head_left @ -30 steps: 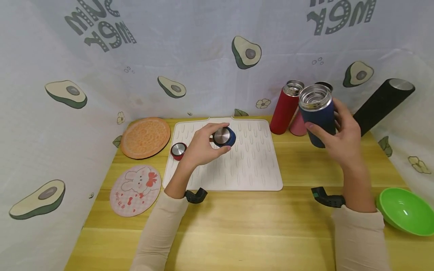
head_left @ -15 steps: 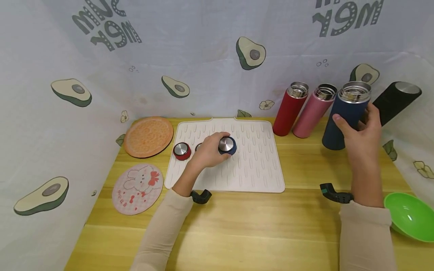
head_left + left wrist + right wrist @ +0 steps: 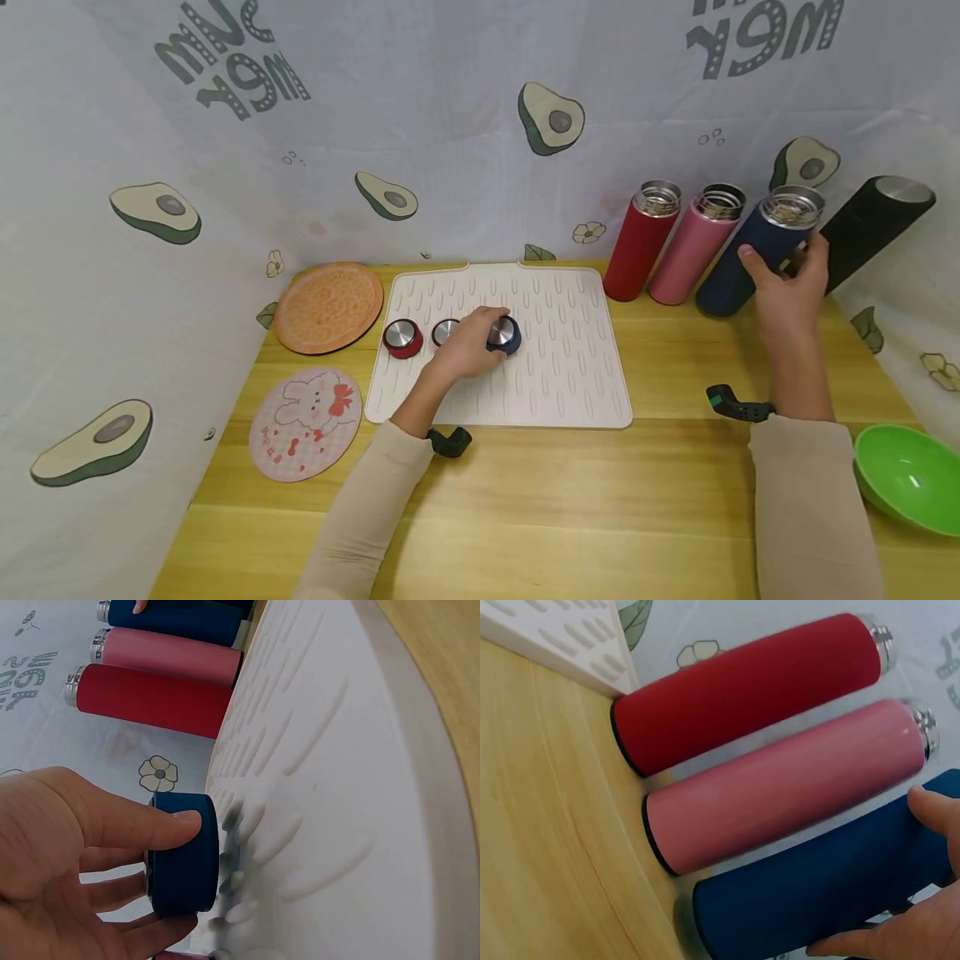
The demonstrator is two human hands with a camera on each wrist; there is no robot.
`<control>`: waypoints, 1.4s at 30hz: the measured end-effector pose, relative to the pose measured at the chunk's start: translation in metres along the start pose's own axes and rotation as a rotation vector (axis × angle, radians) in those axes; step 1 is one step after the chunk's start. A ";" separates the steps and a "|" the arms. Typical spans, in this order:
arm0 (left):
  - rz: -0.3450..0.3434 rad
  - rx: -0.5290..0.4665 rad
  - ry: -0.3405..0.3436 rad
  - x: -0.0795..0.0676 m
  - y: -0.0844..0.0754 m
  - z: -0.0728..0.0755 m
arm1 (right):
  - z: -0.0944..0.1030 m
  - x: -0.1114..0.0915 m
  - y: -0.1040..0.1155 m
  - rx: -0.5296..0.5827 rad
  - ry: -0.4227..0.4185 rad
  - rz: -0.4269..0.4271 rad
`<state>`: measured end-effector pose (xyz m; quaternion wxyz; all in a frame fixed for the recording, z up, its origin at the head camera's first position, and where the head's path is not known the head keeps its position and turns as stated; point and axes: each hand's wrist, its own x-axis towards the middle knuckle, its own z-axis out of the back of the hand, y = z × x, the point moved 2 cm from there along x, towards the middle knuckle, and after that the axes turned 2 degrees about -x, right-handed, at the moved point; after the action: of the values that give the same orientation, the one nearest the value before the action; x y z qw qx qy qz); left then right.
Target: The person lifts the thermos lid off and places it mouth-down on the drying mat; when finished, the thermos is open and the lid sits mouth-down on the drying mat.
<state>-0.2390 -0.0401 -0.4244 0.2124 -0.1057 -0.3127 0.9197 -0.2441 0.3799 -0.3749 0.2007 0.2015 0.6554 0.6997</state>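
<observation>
My left hand [image 3: 471,346] pinches a blue bottle lid [image 3: 184,855] with a steel top, low over the white ridged mat [image 3: 562,375]. In the left wrist view a thin shadowed gap shows between lid and mat. Left of it on the mat sit a red lid [image 3: 402,339] and another steel-topped lid [image 3: 444,331], partly hidden by the hand. My right hand [image 3: 791,287] grips a lidless blue thermos bottle [image 3: 741,267] near its upper part. Its base is at the tabletop; whether it touches, I cannot tell. Beside it stand an uncapped pink bottle [image 3: 693,254] and an uncapped red bottle [image 3: 640,250].
A black bottle [image 3: 873,229] stands right of the blue one. A green bowl [image 3: 907,479] lies at the right edge. Orange [image 3: 328,308] and pink rabbit-print [image 3: 303,425] round mats lie at the left. A printed curtain [image 3: 450,100] backs the wooden table [image 3: 562,508].
The right hand has carried the blue bottle rightward and lowered it beside the pink one. The left hand has brought the blue lid down and slightly toward the mat's near side.
</observation>
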 end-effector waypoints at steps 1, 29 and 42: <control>0.002 0.002 0.006 0.001 0.001 -0.001 | 0.000 0.003 -0.001 0.040 -0.004 0.004; 0.072 0.019 0.059 0.003 0.001 -0.008 | -0.006 0.029 -0.014 -0.250 0.007 -0.045; 0.071 0.005 0.034 0.000 -0.005 -0.005 | 0.015 0.016 -0.010 -0.316 -0.054 0.050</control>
<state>-0.2355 -0.0343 -0.4248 0.1851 -0.1318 -0.3026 0.9256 -0.2494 0.4015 -0.3836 0.2300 0.2022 0.5263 0.7932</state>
